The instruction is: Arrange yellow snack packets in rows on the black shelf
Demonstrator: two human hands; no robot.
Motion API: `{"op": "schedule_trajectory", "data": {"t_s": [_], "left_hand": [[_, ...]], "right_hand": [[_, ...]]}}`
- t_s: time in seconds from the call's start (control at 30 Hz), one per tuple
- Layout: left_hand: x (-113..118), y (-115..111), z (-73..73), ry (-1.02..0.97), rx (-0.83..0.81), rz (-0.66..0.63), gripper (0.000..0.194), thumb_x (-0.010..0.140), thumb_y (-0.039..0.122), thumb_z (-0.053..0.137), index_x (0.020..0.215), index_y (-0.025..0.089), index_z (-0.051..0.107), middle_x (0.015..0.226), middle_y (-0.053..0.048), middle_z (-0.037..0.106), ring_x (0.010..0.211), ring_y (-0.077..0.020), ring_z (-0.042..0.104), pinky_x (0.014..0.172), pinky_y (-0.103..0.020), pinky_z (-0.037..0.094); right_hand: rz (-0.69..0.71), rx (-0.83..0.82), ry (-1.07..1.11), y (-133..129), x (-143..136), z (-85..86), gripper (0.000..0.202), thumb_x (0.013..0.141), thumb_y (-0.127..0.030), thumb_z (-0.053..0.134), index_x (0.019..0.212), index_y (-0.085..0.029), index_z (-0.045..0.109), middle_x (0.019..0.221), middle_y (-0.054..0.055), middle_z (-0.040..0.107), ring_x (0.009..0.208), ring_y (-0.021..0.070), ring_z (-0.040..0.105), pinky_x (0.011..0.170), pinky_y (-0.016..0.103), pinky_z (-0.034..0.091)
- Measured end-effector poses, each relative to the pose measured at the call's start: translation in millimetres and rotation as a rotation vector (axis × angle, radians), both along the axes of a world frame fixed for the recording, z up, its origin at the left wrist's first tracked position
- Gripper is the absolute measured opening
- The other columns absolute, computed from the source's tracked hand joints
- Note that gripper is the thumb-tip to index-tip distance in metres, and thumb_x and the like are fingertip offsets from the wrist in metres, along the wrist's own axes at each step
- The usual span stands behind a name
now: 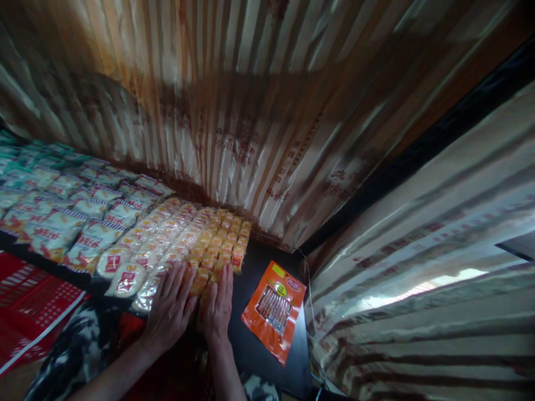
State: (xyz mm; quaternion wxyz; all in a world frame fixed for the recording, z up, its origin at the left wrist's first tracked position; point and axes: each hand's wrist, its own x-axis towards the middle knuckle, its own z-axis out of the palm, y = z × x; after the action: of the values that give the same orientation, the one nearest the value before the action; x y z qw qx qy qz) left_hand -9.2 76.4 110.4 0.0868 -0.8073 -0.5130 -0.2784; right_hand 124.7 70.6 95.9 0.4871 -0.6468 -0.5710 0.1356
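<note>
My left hand (170,309) lies flat with its fingers stretched forward, over the front edge where clear-wrapped round crackers (127,280) meet small yellow-wrapped snacks (215,245). Beside it my right hand (219,306) rests upright along the right side of the yellow packets, fingers extended and close together. Both hands touch the yellow snacks' front rows, whose nearest packets are partly hidden between the palms. Neither hand holds anything. To the right of my right hand, an orange pouch (276,312) with a clear window showing brown sticks lies by itself on the black table (246,348).
White snack bags (96,242) stand in rows to the left, with green bags (37,159) farther off. A red basket (37,301) sits at lower left. Striped plastic sheeting (234,111) hangs behind the table, and a thin cable (310,295) runs down past its right edge.
</note>
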Motion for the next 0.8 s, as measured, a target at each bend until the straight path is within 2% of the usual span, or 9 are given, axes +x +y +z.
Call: {"op": "schedule_trajectory", "data": {"t_s": [0.1,0.23,0.37,0.47,0.63,0.7,0.8], "left_hand": [[0,3,-3.9,0.022,0.01,-0.018,0.063,0.088,0.026,0.043,0.146,0.016,0.021,0.15,-0.013,0.029,0.141,-0.0282,0.019,0.114,-0.049,0.018],[2,2,-4.3,-0.006,0.02,-0.03,0.059,0.088,0.026,0.043,0.144,0.016,0.027,0.149,-0.013,0.031,0.14,-0.027,0.019,0.114,-0.049,0.019],[5,-3,2.6,-0.052,0.028,-0.01,0.059,0.089,0.026,0.041,0.144,0.016,0.025,0.148,-0.013,0.033,0.141,-0.0259,0.018,0.114,-0.049,0.02],[6,-12,10.3,-0.122,0.042,-0.05,0.055,0.09,0.022,0.039,0.143,0.016,0.026,0.147,-0.013,0.036,0.14,-0.0259,0.02,0.111,-0.049,0.027],[7,-48,14.4,-0.258,-0.008,-0.232,0.042,0.088,0.013,0.035,0.128,0.02,0.048,0.129,-0.009,0.056,0.129,-0.0217,0.043,0.105,-0.042,0.04],[6,-69,11.4,-0.301,-0.063,-0.319,0.039,0.087,0.012,0.033,0.117,0.019,0.058,0.116,-0.009,0.063,0.117,-0.0194,0.052,0.1,-0.038,0.046],[3,-99,0.2,-0.301,-0.199,-0.444,0.037,0.087,0.014,0.033,0.106,0.019,0.064,0.101,-0.009,0.067,0.101,-0.0183,0.059,0.089,-0.032,0.052]], "right_hand": [[-0.001,-0.013,-0.002,4,-2,-1.6,0.052,0.096,-0.035,0.026,0.142,-0.012,0.031,0.15,0.015,0.028,0.139,0.0228,0.025,0.108,0.051,0.03],[-0.002,-0.019,0.015,5,-2,-0.6,0.051,0.096,-0.038,0.025,0.14,-0.014,0.036,0.148,0.014,0.033,0.138,0.0224,0.027,0.108,0.05,0.031],[-0.004,0.009,0.051,1,-1,3.3,0.053,0.095,-0.041,0.024,0.14,-0.015,0.035,0.147,0.014,0.034,0.137,0.0232,0.028,0.107,0.051,0.031],[-0.033,0.019,0.099,-5,1,8.4,0.054,0.095,-0.042,0.023,0.14,-0.014,0.035,0.148,0.015,0.031,0.139,0.0227,0.025,0.109,0.051,0.027],[-0.083,0.063,0.191,-33,4,18.4,0.051,0.095,-0.04,0.023,0.136,-0.012,0.038,0.147,0.016,0.031,0.138,0.0236,0.025,0.11,0.05,0.024],[-0.1,0.072,0.219,-53,3,18.5,0.048,0.095,-0.038,0.024,0.133,-0.014,0.04,0.145,0.017,0.034,0.136,0.0244,0.03,0.108,0.051,0.027],[-0.071,0.083,0.216,-87,-3,11.6,0.041,0.095,-0.033,0.029,0.129,-0.017,0.043,0.138,0.016,0.043,0.13,0.0236,0.038,0.104,0.05,0.033]]}}
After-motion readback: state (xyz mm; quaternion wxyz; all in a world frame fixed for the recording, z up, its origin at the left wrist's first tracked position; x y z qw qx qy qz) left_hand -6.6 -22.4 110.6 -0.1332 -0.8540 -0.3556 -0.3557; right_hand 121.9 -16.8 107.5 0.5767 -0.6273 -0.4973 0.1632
